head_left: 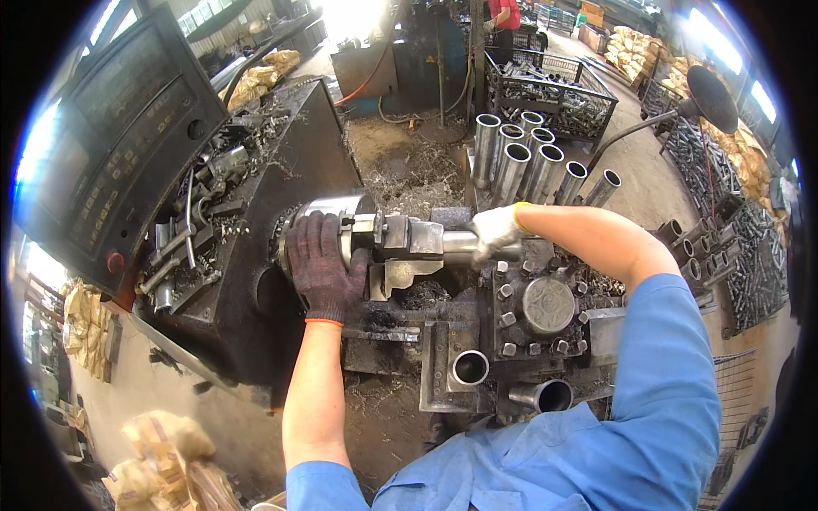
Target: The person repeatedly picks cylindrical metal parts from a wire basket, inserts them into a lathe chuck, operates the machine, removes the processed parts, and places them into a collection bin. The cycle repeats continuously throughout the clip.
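My left hand (324,266), in a dark knitted glove, lies over the round steel lathe chuck (343,206) with its fingers stretched out along the rim. A shiny metal tube (460,242) runs level out of the chuck jaws (422,238) to the right. Around the tube's right part, my right hand (496,233) in a white glove has its fingers closed. The tube's far end inside the chuck is hidden. Just right of my right hand's underside sits the bolted tool post (546,307).
Several upright tubes (516,167) stand behind the tool post, beside a bent lamp (709,98). Nearer me are a standing tube (470,368) and a lying tube (545,395). A control panel (111,145) rises at left. Another person (504,15) stands far back, near a wire crate (554,94).
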`<state>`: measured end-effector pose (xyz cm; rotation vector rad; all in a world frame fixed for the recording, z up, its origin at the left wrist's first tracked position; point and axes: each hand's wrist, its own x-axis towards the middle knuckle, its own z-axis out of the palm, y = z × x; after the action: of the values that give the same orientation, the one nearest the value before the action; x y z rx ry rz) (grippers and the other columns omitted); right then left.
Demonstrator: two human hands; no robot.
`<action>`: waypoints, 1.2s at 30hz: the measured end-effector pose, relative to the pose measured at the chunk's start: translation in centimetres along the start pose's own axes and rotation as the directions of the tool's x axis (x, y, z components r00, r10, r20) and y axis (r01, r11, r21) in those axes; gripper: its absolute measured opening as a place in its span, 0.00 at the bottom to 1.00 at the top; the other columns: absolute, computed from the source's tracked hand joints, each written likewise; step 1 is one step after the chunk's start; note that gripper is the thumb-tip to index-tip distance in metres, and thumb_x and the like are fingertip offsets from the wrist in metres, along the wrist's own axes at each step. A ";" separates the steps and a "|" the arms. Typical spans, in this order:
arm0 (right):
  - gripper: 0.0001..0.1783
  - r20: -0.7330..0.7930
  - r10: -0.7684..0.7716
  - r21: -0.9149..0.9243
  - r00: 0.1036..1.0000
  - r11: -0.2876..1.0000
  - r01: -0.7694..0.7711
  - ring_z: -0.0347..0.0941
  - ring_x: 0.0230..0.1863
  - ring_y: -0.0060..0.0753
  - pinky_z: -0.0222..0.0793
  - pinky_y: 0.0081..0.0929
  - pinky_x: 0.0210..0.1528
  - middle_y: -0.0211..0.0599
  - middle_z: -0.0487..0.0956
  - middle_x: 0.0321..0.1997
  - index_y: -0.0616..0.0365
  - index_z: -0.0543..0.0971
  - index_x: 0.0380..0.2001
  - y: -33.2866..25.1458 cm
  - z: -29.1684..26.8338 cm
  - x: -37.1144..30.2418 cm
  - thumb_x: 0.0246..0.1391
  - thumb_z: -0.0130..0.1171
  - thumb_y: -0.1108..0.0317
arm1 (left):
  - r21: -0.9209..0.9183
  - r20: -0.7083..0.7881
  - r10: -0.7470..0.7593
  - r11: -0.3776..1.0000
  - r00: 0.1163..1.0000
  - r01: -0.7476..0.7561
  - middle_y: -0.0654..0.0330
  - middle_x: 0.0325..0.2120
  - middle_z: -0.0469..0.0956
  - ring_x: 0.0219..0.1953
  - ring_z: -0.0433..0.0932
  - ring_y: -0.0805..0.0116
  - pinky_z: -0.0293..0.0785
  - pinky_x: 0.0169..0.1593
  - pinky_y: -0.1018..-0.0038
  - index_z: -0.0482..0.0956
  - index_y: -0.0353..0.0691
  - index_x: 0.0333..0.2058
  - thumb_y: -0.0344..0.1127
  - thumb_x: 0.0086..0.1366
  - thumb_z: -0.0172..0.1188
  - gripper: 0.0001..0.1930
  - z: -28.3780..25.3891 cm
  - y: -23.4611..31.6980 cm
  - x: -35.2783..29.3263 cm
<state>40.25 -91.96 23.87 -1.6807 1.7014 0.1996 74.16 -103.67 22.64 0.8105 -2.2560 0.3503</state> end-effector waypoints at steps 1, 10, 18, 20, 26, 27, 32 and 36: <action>0.34 -0.149 0.025 -0.193 0.989 0.980 -0.054 0.86 0.45 0.43 0.79 0.42 0.49 0.54 0.89 0.46 0.60 0.90 0.38 1.2 0.5 -1.9 0.45 0.72 0.36 | 0.003 0.006 0.002 1.000 1.000 -0.002 0.46 0.69 0.68 0.75 0.60 0.43 0.47 0.79 0.44 0.69 0.39 0.67 0.55 0.61 0.65 0.40 0.1 0.0 0.1; 0.50 -0.841 0.377 0.460 0.388 0.876 0.147 0.84 0.53 0.48 0.79 0.41 0.60 0.52 0.86 0.53 0.60 0.77 0.63 2.9 3.3 -18.4 0.38 0.80 0.44 | 0.002 -0.037 0.041 0.999 0.998 -0.041 0.47 0.69 0.67 0.76 0.59 0.45 0.47 0.80 0.44 0.69 0.41 0.67 0.52 0.61 0.67 0.39 0.9 0.0 -0.8; 0.46 -0.930 0.184 0.245 0.319 0.955 0.165 0.85 0.52 0.46 0.80 0.39 0.57 0.52 0.85 0.53 0.58 0.77 0.61 -14.2 5.8 -27.9 0.39 0.79 0.47 | -0.152 0.243 -0.075 0.982 0.967 0.114 0.48 0.72 0.65 0.76 0.58 0.46 0.51 0.79 0.51 0.59 0.41 0.74 0.61 0.61 0.70 0.50 -5.2 2.8 0.0; 0.45 -0.852 0.125 0.289 0.509 0.923 0.256 0.85 0.47 0.45 0.81 0.38 0.53 0.52 0.85 0.51 0.61 0.78 0.59 -18.3 9.2 -27.8 0.39 0.77 0.46 | -0.688 0.315 0.033 0.696 0.948 0.204 0.48 0.74 0.62 0.77 0.58 0.47 0.55 0.78 0.51 0.54 0.42 0.77 0.61 0.64 0.70 0.53 -9.5 5.7 -3.2; 0.42 -0.168 0.162 0.887 0.972 0.456 0.077 0.79 0.31 0.26 0.76 0.28 0.35 0.37 0.85 0.35 0.68 0.83 0.48 -23.6 22.4 -18.3 0.46 0.76 0.38 | -0.510 0.801 -0.067 -0.599 0.595 0.618 0.51 0.59 0.77 0.62 0.75 0.53 0.73 0.68 0.54 0.67 0.39 0.68 0.46 0.69 0.72 0.35 -14.4 11.9 -18.1; 0.41 -0.066 0.208 0.910 0.976 0.414 -0.027 0.79 0.30 0.25 0.74 0.28 0.33 0.36 0.85 0.33 0.69 0.85 0.44 -23.3 24.4 -16.6 0.47 0.76 0.36 | -0.390 0.857 -0.020 -0.678 0.515 0.623 0.52 0.56 0.78 0.60 0.77 0.54 0.73 0.68 0.54 0.71 0.38 0.64 0.43 0.71 0.71 0.29 -13.0 11.5 -19.1; 0.40 -0.087 0.391 0.737 0.916 0.644 -0.205 0.73 0.25 0.28 0.72 0.37 0.32 0.41 0.82 0.23 0.67 0.87 0.29 -19.6 32.7 -14.3 0.50 0.73 0.31 | -0.237 0.948 -0.056 -0.781 0.313 0.578 0.54 0.53 0.79 0.57 0.77 0.56 0.72 0.67 0.56 0.76 0.36 0.58 0.41 0.71 0.70 0.24 -7.0 11.9 -22.1; 0.30 -0.040 0.315 0.840 0.948 0.525 -0.139 0.80 0.27 0.27 0.75 0.34 0.32 0.38 0.86 0.28 0.64 0.88 0.34 -16.7 36.4 -13.1 0.46 0.78 0.44 | -0.210 0.922 -0.015 -0.860 0.387 0.464 0.55 0.53 0.81 0.58 0.78 0.54 0.72 0.67 0.54 0.77 0.37 0.57 0.40 0.72 0.65 0.19 -6.5 11.6 -24.7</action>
<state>67.87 -62.72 11.21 -0.7519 1.7268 -0.6076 83.88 -80.66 9.93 0.7338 -0.4968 -2.4154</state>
